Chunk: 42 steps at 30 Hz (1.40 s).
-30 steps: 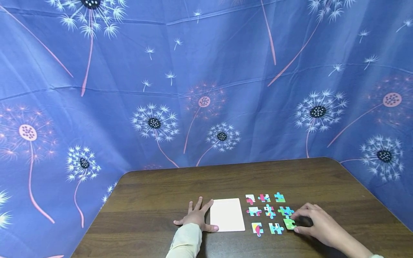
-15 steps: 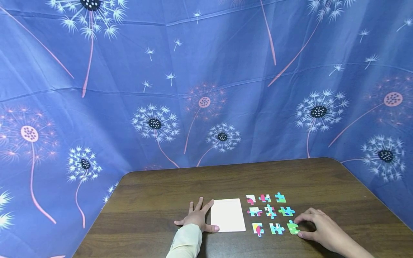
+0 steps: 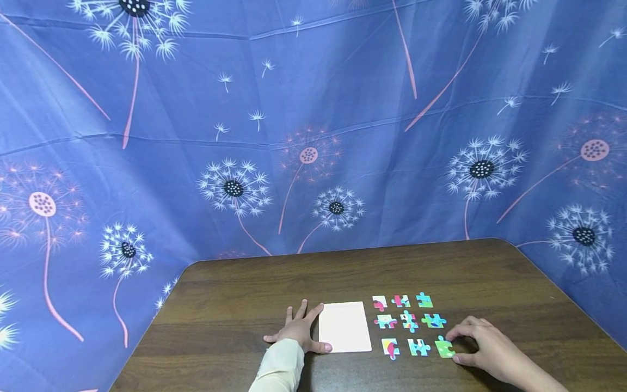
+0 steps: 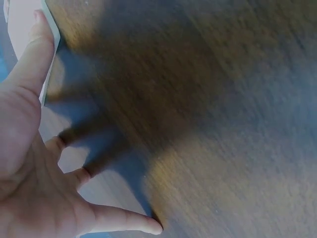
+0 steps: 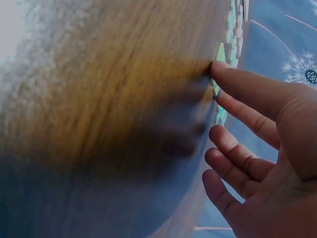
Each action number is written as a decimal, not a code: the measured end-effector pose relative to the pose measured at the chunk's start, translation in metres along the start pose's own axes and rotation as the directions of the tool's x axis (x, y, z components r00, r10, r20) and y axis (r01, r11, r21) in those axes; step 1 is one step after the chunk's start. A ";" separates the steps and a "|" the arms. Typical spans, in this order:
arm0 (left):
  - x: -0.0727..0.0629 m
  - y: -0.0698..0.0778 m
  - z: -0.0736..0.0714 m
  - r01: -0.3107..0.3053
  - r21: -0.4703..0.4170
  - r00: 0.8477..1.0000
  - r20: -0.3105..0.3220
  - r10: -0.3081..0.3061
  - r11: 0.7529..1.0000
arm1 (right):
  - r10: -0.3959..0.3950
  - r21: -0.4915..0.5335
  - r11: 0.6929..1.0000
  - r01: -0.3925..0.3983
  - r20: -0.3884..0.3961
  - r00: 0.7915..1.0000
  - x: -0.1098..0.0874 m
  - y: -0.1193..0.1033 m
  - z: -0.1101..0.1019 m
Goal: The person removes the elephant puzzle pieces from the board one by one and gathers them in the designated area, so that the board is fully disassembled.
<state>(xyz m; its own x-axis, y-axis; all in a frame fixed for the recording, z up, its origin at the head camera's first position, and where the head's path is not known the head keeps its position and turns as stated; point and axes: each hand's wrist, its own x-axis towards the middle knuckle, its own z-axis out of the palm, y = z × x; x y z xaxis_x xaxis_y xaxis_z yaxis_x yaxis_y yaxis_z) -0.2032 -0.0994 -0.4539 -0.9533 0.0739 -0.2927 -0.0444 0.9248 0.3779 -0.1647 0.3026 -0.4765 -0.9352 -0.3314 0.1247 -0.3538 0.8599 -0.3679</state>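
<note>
On the table, my left hand point(image 3: 295, 332) lies with fingers spread. Its thumb point(image 4: 37, 47) rests on the edge of a blank cream square board point(image 3: 345, 328), and the index fingertip touches the board's upper left corner. My right hand point(image 3: 482, 345) holds a green jigsaw piece point(image 3: 444, 348) at its right edge between thumb and index finger. That piece lies flat, or nearly so, at the lower right of the loose pieces. In the right wrist view the other fingers point(image 5: 223, 193) hang loosely bent, and the green piece point(image 5: 219, 55) shows edge-on past the thumb.
Several other jigsaw pieces point(image 3: 410, 321) lie apart in rows between the board and my right hand, coloured red, blue, green and yellow. The brown wooden table point(image 3: 235, 294) ends at the back against a blue dandelion-print cloth point(image 3: 382, 136).
My right hand has drawn the green piece slightly right and toward me, away from the blue-green piece above it, and then stays there. The left hand and board have not moved.
</note>
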 end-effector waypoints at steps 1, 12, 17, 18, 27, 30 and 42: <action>-0.001 0.000 -0.001 -0.003 0.001 1.000 -0.002 0.003 1.000 | 0.002 0.001 1.000 -0.002 0.002 1.000 0.000 0.000 0.000; -0.007 0.001 -0.009 -0.034 0.013 0.999 -0.009 0.034 0.999 | -0.002 0.070 0.998 0.002 0.005 1.000 0.010 -0.016 -0.008; -0.004 -0.002 -0.008 -0.046 0.020 0.999 -0.018 0.046 0.999 | -0.048 0.039 0.998 0.049 -0.027 0.999 0.012 -0.024 -0.005; -0.003 -0.002 -0.008 -0.047 0.021 0.999 -0.019 0.048 0.999 | -0.054 0.030 0.998 0.056 -0.039 0.998 0.012 -0.026 -0.005; -0.001 -0.004 -0.006 -0.053 0.024 0.998 -0.024 0.053 0.998 | -0.074 0.039 0.996 0.076 -0.029 0.997 0.020 -0.038 -0.004; -0.003 -0.002 -0.008 -0.053 0.019 0.998 -0.026 0.054 0.998 | -0.049 0.067 0.996 0.051 -0.035 0.998 0.023 -0.045 -0.004; -0.013 0.013 -0.012 -0.181 0.008 0.935 -0.309 0.174 0.983 | 0.031 0.045 0.999 -0.021 -0.248 0.968 0.045 -0.080 -0.003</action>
<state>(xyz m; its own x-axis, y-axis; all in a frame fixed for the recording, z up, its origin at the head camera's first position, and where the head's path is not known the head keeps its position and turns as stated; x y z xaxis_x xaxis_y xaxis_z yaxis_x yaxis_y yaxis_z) -0.1948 -0.0927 -0.4350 -0.9913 0.1150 0.0639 0.1312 0.8991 0.4176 -0.1786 0.2201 -0.4388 -0.9202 -0.1978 0.3378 -0.3335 0.8481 -0.4117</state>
